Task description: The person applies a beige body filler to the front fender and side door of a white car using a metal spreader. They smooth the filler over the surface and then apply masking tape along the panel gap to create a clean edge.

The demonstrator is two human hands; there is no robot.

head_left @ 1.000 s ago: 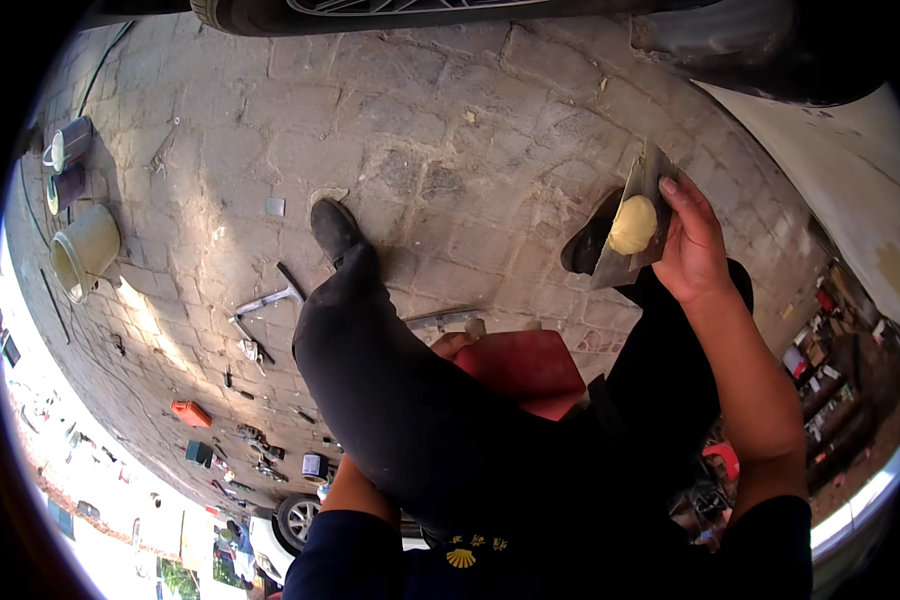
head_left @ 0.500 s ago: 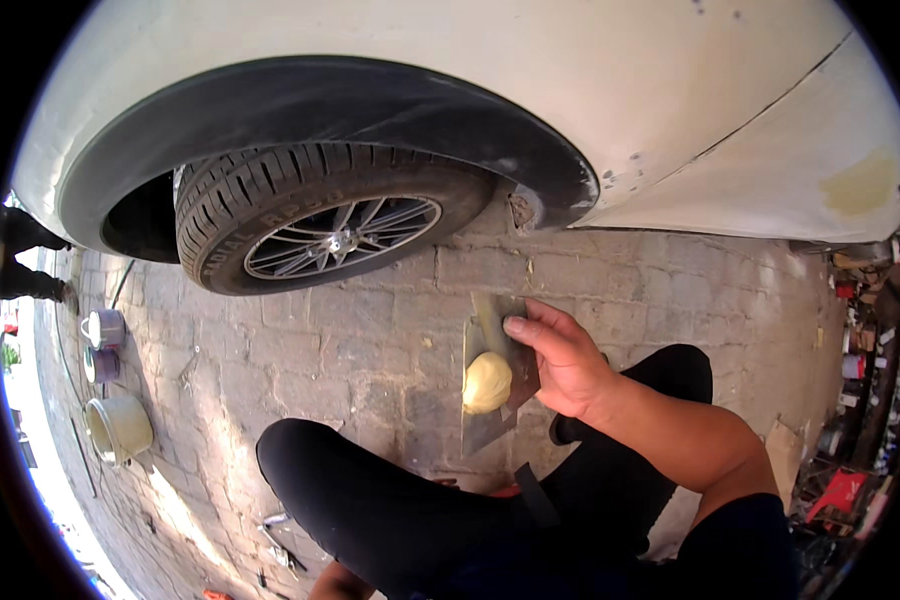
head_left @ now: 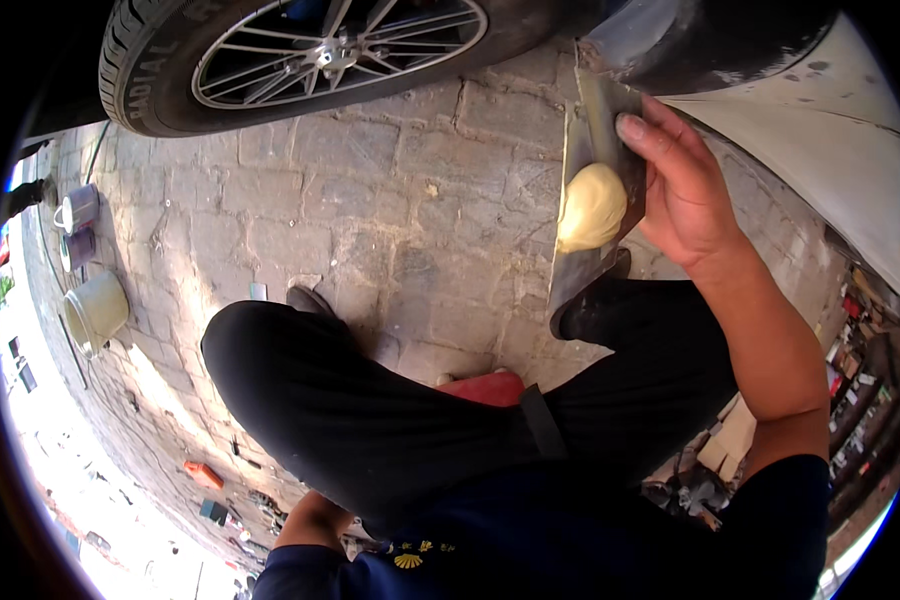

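Observation:
My right hand point(head_left: 688, 190) grips a thin, flat grey plate point(head_left: 582, 272) by its right edge, thumb on top and fingers beneath. On the plate sits a rounded lump of pale yellow putty point(head_left: 592, 208). A smeared strip runs across the plate's upper part, beside my thumb. The plate is held above the paving, just under the lower edge of the car body point(head_left: 820, 110). Of my left side only the arm point(head_left: 315, 512) shows at the bottom; that hand is hidden behind my leg.
A car wheel point(head_left: 335, 55) with a silver rim stands at the top left. Buckets point(head_left: 98, 312) and paint-like cans point(head_left: 80, 207) line the left side of the brick paving point(head_left: 300, 190). An orange object point(head_left: 203, 474) and small tools lie lower left. Clutter point(head_left: 855, 370) fills the right edge.
My view has tilted down and closer, so the wheel sits higher. My right hand, with the plate and putty, has shifted up and right in the picture. The left hand stays hidden.

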